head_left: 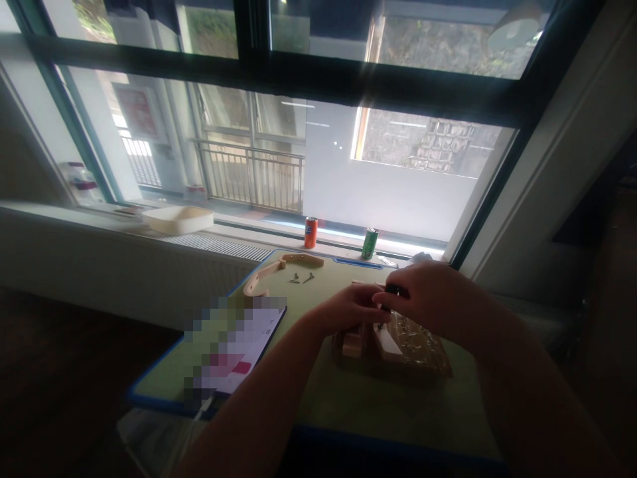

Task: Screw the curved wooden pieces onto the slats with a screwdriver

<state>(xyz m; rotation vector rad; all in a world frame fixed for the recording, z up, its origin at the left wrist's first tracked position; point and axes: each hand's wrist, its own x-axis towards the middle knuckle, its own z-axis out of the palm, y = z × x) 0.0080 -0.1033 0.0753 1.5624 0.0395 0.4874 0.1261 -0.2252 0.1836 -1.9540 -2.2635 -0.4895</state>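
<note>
My right hand (423, 292) is closed around a small dark-handled tool (395, 289); most of it is hidden by the fingers. My left hand (351, 309) reaches in from the other side with fingertips pinched together just below the tool, and what they hold is hidden. Beneath both hands are a wooden block (353, 344) and a pale, angled piece (388, 344). These sit at the left part of a brown bundle in shiny clear wrap (421, 342), lying on the table.
The blue-edged, pale green table (308, 392) holds a partly pixelated tablet (249, 342), curved wooden pieces (261, 275) and several screws (308, 277). An orange can (310, 233), a green can (369, 243) and a white basin (178, 220) stand along the windowsill.
</note>
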